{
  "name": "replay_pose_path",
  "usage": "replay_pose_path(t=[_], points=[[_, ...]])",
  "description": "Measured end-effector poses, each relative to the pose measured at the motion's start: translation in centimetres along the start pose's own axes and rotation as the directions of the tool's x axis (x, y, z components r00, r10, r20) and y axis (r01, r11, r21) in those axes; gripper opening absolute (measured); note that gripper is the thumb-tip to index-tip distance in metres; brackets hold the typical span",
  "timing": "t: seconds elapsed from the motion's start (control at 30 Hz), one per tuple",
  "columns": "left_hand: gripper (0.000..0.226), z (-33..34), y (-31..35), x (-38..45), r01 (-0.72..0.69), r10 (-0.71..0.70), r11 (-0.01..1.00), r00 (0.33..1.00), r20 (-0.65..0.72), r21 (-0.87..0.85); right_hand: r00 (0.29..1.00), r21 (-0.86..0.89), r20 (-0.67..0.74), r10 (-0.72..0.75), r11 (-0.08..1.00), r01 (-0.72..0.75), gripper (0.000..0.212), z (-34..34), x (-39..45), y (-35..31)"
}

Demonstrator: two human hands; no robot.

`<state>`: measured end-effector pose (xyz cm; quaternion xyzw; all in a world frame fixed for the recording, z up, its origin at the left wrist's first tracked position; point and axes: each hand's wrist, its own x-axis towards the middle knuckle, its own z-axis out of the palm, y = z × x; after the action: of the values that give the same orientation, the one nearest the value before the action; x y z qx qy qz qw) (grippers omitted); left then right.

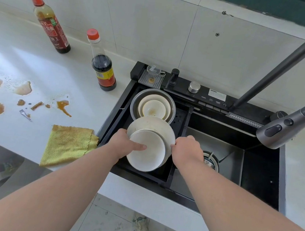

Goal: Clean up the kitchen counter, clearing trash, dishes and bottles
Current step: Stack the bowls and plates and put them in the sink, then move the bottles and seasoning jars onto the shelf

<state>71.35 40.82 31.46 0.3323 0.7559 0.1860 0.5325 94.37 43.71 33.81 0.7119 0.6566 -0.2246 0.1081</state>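
**A:** Where are my hands, and where are the plates?

**B:** Both hands are over the left part of the black sink (258, 186). My left hand (123, 144) grips the left edge of a stack of two white plates (148, 149), thumb laid flat on the face of the top plate, the other fingers hidden under the rim. My right hand (187, 148) pinches the right edge of the same stack, fingers curled round it. The plates sit directly between the two hands, tilted a little toward me.

**A:** What lies behind the stack?

**B:** Just beyond it, in the same left section, a steel bowl (135, 103) holds two nested white bowls (156, 108), the inner one stained brown. The far rim of the larger plate overlaps the steel bowl's near edge.

**A:** And the counter?

**B:** To the left of the sink, a yellow cloth (67, 145) lies near my left forearm, hanging partly over the counter (48, 68) edge. Farther left are brown spills and scraps (34, 104). Two sauce bottles stand upright toward the wall: a dark bottle with a red cap (103, 65) close to the sink corner, and a taller bottle (48, 20) well behind it. The grey faucet (280, 129) arches over the right side.
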Motion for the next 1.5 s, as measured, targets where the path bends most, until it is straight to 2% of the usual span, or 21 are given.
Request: replay_pose_path(t=[0.3, 0.37, 0.53, 0.67, 0.87, 0.93, 1.03, 1.2, 1.23, 1.33, 1.4, 1.5], points=[[0.102, -0.1, 0.4, -0.9, -0.014, 0.014, 0.999, 1.0, -0.012, 0.035, 0.995, 0.115, -0.048, -0.088, 0.989, 0.093, 0.023, 0.7, -0.4, 1.1], [0.1, -0.2, 0.8, -1.4, -0.023, 0.023, 0.999, 1.0, -0.018, 0.031, 0.995, 0.135, -0.034, -0.098, 0.986, 0.102, 0.028, 0.6, -0.3, 1.8], [0.127, -0.4, 0.8, -2.6, -0.036, 0.037, 0.999, 0.998, -0.051, 0.003, 0.992, 0.227, -0.019, -0.121, 0.966, 0.122, 0.04, -0.3, -0.5, 2.9], [0.13, -0.6, 0.9, -4.0, -0.063, 0.058, 0.996, 0.995, -0.087, -0.059, 0.991, 0.316, -0.035, -0.13, 0.939, 0.134, 0.043, -0.6, -0.6, 3.5], [0.104, -1.6, 1.2, -7.0, -0.157, 0.1, 0.963, 0.963, -0.251, -0.219, 0.972, 0.501, -0.142, -0.186, 0.834, 0.233, 0.04, -2.1, -1.3, 2.4], [0.096, -2.2, 1.7, -7.9, -0.182, 0.092, 0.941, 0.949, -0.303, -0.286, 0.96, 0.546, -0.17, -0.221, 0.79, 0.278, 0.034, -3.0, -1.2, 1.0], [0.085, -3.1, 2.2, -9.3, -0.211, 0.05, 0.892, 0.925, -0.377, -0.4, 0.953, 0.628, -0.177, -0.244, 0.718, 0.301, 0.036, -4.4, -2.1, -1.4], [0.057, -5.6, 3.6, -10.8, -0.215, 0.007, 0.852, 0.917, -0.399, -0.478, 0.958, 0.726, -0.173, -0.229, 0.628, 0.281, 0.036, -6.5, -3.1, -5.1], [0.054, -8.3, 4.2, -10.2, -0.253, 0.024, 0.829, 0.907, -0.421, -0.499, 0.956, 0.741, -0.193, -0.222, 0.606, 0.29, 0.033, -7.7, -2.3, -8.2], [0.046, -11.2, 5.3, -9.5, -0.276, 0.008, 0.764, 0.908, -0.419, -0.584, 0.946, 0.744, -0.238, -0.219, 0.585, 0.322, 0.029, -9.7, -1.2, -11.4], [0.04, -15.3, 5.8, -7.6, -0.334, 0.036, 0.739, 0.887, -0.461, -0.585, 0.929, 0.732, -0.29, -0.23, 0.572, 0.37, 0.032, -10.8, 0.2, -15.5], [0.041, -22.0, 7.4, -4.5, -0.374, 0.048, 0.753, 0.851, -0.523, -0.541, 0.936, 0.742, -0.297, -0.191, 0.57, 0.352, 0.044, -12.1, 2.5, -21.1]])
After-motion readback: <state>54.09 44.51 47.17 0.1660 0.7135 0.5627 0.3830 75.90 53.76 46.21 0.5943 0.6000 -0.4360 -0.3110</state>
